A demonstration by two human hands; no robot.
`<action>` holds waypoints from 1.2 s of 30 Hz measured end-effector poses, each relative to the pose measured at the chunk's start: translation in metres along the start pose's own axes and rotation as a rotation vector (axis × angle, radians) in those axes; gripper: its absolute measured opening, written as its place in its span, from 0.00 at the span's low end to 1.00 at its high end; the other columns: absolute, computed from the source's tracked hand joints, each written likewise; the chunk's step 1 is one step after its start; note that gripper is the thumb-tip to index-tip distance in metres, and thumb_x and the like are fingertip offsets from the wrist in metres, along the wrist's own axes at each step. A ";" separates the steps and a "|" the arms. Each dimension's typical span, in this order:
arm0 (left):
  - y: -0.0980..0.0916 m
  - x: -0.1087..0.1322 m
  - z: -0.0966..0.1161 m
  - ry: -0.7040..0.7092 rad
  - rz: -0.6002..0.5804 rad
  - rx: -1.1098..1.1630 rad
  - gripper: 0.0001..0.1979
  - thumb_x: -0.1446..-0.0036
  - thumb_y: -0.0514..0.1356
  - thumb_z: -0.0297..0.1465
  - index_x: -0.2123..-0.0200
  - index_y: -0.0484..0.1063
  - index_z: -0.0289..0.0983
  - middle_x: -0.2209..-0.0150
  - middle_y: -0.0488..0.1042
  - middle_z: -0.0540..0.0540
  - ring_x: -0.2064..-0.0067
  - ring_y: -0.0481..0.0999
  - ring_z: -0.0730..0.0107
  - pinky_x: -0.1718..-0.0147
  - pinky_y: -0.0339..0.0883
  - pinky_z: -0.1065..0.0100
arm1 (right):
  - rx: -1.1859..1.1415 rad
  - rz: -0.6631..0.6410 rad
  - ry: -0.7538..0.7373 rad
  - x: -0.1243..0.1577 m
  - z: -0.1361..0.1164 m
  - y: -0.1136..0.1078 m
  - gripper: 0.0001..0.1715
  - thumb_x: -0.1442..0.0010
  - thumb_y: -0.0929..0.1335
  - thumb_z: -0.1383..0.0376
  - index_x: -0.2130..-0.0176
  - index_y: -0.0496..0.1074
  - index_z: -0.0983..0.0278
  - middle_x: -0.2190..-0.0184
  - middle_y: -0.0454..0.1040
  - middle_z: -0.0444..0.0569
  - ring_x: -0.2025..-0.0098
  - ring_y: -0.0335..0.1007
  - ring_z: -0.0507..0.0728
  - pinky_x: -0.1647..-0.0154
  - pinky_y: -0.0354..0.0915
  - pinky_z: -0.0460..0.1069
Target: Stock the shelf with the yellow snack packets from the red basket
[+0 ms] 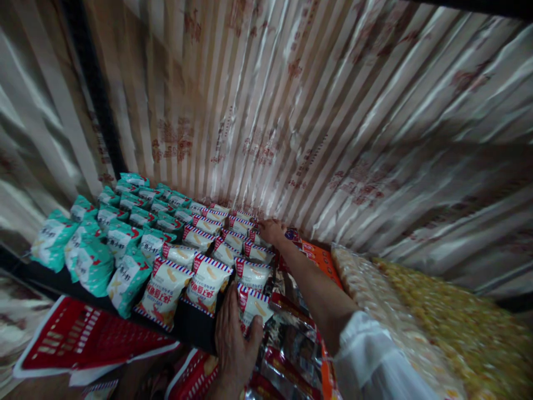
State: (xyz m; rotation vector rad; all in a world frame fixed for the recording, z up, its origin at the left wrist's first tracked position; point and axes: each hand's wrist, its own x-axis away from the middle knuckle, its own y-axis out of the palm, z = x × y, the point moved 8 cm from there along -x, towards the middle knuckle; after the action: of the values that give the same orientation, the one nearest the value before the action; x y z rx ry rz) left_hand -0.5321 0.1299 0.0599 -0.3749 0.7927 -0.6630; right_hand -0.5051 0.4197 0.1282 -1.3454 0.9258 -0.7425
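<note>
White snack bags with red print and striped edges [208,280] stand in rows on a dark shelf. My left hand [235,344] is at the front edge of these rows, its fingers stretched out and its thumb apart, beside the front right white bag [252,304]. Farther back, my right hand [272,230] reaches to the rear right end of the rows, at a white bag [259,239]. Its fingers are small and blurred, and what they hold, if anything, cannot be made out.
Teal snack bags [125,236] fill the shelf's left side. Red baskets [95,336] are below the front edge. To the right lie dark red packets [291,369], pale packets [375,294] and yellow ones [449,311]. A striped sheet [266,111] hangs behind.
</note>
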 end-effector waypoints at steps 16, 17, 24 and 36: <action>-0.030 0.003 0.003 -0.046 0.034 0.135 0.30 0.39 0.51 0.37 0.38 0.50 0.29 0.40 0.60 0.32 0.38 0.59 0.58 0.43 0.58 0.56 | -0.255 0.448 -0.164 0.038 0.007 -0.068 0.19 0.45 0.60 0.68 0.59 0.75 0.68 0.62 0.77 0.57 0.52 0.69 0.62 0.46 0.62 0.57; -0.035 0.004 0.006 -0.028 0.036 0.153 0.29 0.39 0.50 0.35 0.38 0.50 0.30 0.40 0.60 0.32 0.38 0.58 0.59 0.43 0.57 0.56 | -0.275 0.484 -0.183 0.047 0.006 -0.075 0.19 0.45 0.60 0.67 0.59 0.75 0.68 0.61 0.77 0.57 0.51 0.68 0.62 0.46 0.62 0.58; -0.053 0.010 0.010 -0.009 -0.018 0.273 0.20 0.38 0.46 0.28 0.43 0.59 0.33 0.42 0.63 0.37 0.38 0.57 0.62 0.41 0.55 0.55 | -0.375 0.550 -0.249 0.141 -0.023 -0.127 0.17 0.41 0.60 0.62 0.59 0.74 0.64 0.59 0.76 0.53 0.46 0.65 0.61 0.45 0.61 0.60; -0.191 0.036 -0.026 -0.038 -0.016 0.599 0.15 0.40 0.48 0.23 0.53 0.67 0.37 0.53 0.71 0.41 0.50 0.71 0.68 0.50 0.67 0.63 | -0.644 0.321 -0.316 0.320 -0.165 -0.128 0.16 0.40 0.63 0.65 0.52 0.70 0.57 0.54 0.74 0.50 0.51 0.69 0.57 0.50 0.67 0.55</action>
State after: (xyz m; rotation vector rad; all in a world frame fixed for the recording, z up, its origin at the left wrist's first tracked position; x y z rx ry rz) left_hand -0.6106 -0.0373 0.1271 0.1515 0.5216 -0.8679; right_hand -0.4928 0.0483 0.2179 -1.7464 1.1330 0.0373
